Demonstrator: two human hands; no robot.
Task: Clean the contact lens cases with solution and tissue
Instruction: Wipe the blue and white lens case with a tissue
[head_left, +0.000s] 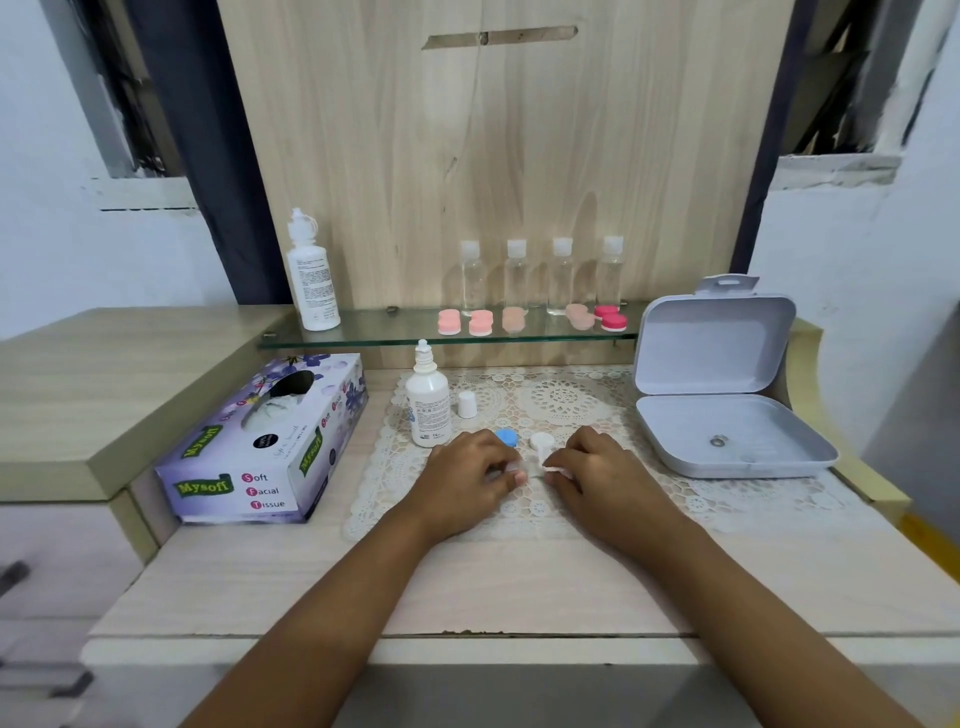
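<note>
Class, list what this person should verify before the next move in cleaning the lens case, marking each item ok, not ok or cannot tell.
1. Small white solution bottle uncapped, its white cap standing beside it: ok.
2. Purple tissue box close by, tissue showing at its opening: ok.
3. Blue round lid and white round lid off, lying on the lace mat: ok.
4. Left hand and right hand each pinching a small white piece: ok.
5. Whether that piece is case or tissue: cannot tell.
6. Case wet with solution: cannot tell.

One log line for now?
left hand: curled, grip unclear; right hand: pinches white piece; blue cap, white cap: on mat; solution bottle: uncapped
</note>
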